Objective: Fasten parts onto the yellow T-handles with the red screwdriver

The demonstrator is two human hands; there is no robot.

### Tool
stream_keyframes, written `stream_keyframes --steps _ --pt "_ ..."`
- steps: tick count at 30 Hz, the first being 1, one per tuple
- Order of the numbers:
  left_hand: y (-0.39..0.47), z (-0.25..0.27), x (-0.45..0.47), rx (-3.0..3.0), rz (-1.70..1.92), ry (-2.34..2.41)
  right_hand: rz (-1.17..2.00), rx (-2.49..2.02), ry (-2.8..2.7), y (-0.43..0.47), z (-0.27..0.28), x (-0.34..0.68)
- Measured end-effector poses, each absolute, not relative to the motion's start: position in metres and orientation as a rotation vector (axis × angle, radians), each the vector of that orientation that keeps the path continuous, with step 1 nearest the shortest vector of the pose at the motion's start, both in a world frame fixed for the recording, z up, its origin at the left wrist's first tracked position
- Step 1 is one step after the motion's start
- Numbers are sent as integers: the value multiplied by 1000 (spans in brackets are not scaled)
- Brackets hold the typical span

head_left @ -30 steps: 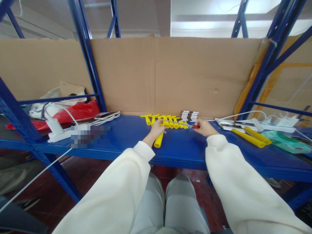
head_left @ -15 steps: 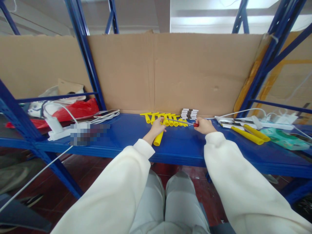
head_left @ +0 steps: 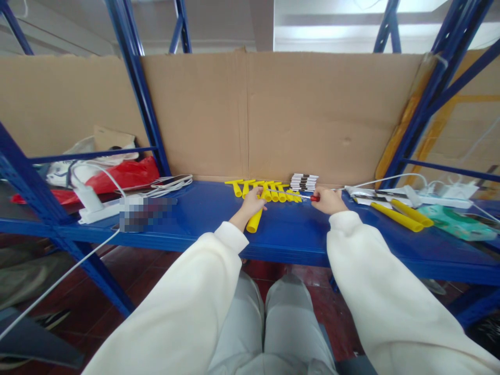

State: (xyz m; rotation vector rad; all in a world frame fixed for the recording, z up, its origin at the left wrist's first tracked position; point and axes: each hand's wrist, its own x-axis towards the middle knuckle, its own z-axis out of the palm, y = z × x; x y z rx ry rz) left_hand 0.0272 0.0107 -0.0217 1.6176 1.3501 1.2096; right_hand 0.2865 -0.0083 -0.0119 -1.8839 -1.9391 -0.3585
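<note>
My left hand (head_left: 250,203) is closed around a yellow T-shaped plastic piece (head_left: 254,221), whose round hollow end points toward me. In my closed right hand (head_left: 328,200) is a screwdriver (head_left: 314,198) with a red handle. Its thin metal shaft runs left, level, to the yellow piece at my left hand; my fingers hide where the tip meets it. Just behind my hands lies a row of several similar yellow T-shaped pieces (head_left: 237,188), partly covered by the left hand and the shaft. Behind the row's right end sits a stack of white and black strips (head_left: 303,182).
Two longer yellow tubes (head_left: 398,216) lie at right beside a green plastic packet (head_left: 457,223) and a white power strip (head_left: 445,200). On the left are another power strip (head_left: 102,211), cables and a red bag (head_left: 125,174). A cardboard sheet (head_left: 312,114) backs the blue shelf (head_left: 203,208).
</note>
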Motion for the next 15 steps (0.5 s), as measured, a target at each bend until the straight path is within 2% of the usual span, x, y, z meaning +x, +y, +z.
stream_keyframes --steps 7,15 --pt "12 -23 27 1629 1231 1328 -540 -1942 -1844 -11 -12 284" --pt "9 -20 26 1605 1201 1347 -541 -1973 -1845 -14 -10 284"
